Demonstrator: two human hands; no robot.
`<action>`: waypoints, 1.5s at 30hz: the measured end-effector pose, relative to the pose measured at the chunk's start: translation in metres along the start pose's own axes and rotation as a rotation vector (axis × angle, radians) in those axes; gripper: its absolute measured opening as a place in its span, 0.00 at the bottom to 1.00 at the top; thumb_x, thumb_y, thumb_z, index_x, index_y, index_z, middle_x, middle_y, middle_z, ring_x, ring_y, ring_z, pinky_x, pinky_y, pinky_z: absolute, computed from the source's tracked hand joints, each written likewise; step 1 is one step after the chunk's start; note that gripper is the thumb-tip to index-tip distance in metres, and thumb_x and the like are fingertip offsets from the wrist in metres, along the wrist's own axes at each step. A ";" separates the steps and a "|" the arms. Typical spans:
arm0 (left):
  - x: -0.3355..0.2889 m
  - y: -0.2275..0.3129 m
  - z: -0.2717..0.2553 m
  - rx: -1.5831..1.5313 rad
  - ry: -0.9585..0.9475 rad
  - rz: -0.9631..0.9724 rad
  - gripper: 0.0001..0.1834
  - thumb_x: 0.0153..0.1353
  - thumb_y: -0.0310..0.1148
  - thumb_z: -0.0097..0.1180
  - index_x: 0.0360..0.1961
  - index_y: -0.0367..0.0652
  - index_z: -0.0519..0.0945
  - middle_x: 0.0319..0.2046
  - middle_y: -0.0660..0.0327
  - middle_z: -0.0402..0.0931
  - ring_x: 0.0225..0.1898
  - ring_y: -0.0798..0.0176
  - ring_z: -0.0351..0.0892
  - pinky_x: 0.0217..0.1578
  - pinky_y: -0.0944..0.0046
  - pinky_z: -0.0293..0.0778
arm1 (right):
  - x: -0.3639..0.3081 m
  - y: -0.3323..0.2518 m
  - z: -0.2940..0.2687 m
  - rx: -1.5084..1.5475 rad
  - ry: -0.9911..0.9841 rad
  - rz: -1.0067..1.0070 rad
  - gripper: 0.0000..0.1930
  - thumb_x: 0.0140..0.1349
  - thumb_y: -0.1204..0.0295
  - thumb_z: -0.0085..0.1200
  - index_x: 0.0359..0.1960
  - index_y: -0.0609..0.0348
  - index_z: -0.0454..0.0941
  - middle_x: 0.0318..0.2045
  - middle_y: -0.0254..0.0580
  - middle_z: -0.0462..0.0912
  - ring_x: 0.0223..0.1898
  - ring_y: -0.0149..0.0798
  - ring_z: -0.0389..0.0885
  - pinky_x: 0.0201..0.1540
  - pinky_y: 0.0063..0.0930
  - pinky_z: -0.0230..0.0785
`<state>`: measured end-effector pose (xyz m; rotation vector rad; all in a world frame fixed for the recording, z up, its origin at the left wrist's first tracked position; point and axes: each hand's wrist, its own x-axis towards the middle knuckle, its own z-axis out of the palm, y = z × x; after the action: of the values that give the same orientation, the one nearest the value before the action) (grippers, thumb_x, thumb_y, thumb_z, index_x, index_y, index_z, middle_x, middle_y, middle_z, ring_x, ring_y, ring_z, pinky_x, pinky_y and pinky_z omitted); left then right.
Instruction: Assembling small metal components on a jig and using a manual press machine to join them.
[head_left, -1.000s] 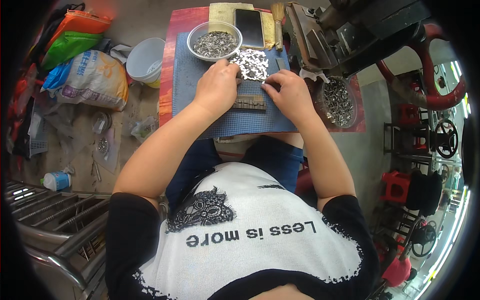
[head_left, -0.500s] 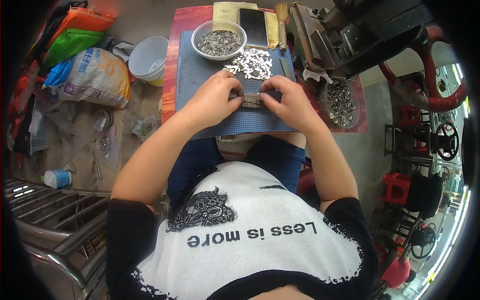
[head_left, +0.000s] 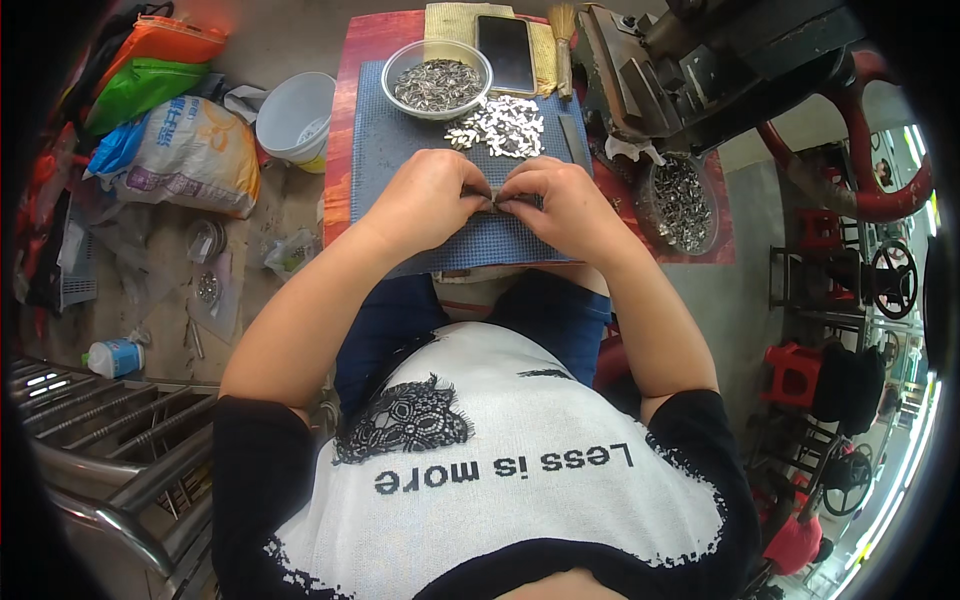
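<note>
Both hands pinch a small metal piece together: left hand at 9 o'clock, right hand at 3, over the blue mat.

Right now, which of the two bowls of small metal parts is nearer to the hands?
The dark bowl on the person's right, beside the right hand, is nearer. The clear bowl sits at the far end of the blue mat, beyond the loose pile of parts.

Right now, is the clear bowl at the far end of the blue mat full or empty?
Partly full: the clear bowl on the blue mat holds a heap of small metal parts below its rim.
</note>
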<state>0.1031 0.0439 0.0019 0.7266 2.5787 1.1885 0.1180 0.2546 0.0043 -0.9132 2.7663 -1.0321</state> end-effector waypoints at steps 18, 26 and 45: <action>0.032 -0.014 0.024 0.180 0.320 -0.019 0.07 0.56 0.34 0.63 0.33 0.44 0.86 0.36 0.53 0.80 0.43 0.47 0.81 0.46 0.51 0.76 | -0.022 0.011 -0.010 0.093 0.217 0.231 0.09 0.61 0.74 0.61 0.41 0.64 0.83 0.38 0.46 0.86 0.40 0.39 0.84 0.45 0.28 0.73; 0.007 -0.007 0.007 -0.039 0.101 -0.111 0.09 0.55 0.31 0.66 0.37 0.39 0.83 0.38 0.56 0.74 0.35 0.59 0.74 0.39 0.60 0.73 | -0.026 0.014 -0.009 0.133 0.222 0.232 0.09 0.59 0.72 0.61 0.39 0.63 0.84 0.37 0.49 0.85 0.40 0.48 0.84 0.46 0.34 0.75; -0.031 -0.018 0.008 0.058 0.247 0.000 0.14 0.44 0.32 0.72 0.31 0.37 0.82 0.31 0.54 0.78 0.38 0.50 0.77 0.41 0.56 0.72 | -0.025 0.014 0.017 0.101 0.311 0.109 0.13 0.53 0.66 0.69 0.28 0.60 0.78 0.30 0.46 0.79 0.34 0.47 0.78 0.39 0.37 0.71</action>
<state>0.1267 0.0232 -0.0179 0.6256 2.8237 1.2811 0.1352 0.2666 -0.0216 -0.6285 2.9308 -1.3861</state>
